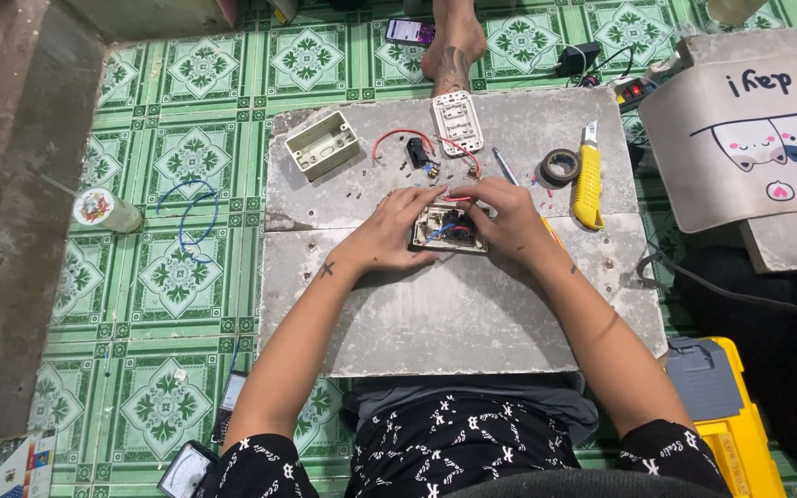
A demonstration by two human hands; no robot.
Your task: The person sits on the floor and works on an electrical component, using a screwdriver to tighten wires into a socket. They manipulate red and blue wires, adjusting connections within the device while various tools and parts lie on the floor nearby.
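Beige plastic switch module with red and blue wires (448,228) lies on the grey stone slab (454,314), pinched between the person's curled fingers: left hand (397,231) clamps its near-left edge, right hand (502,216) covers its right side. Loose small screws (362,189) scattered just beyond could, by judgement, roll away if nudged, and thin wires might slip free.

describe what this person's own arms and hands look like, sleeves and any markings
Both arms are bare below short black sleeves printed with small white marks. The left hand has a small dark cross-shaped tattoo at its wrist. The right hand wears no glove; faint dark marks dot its forearm.
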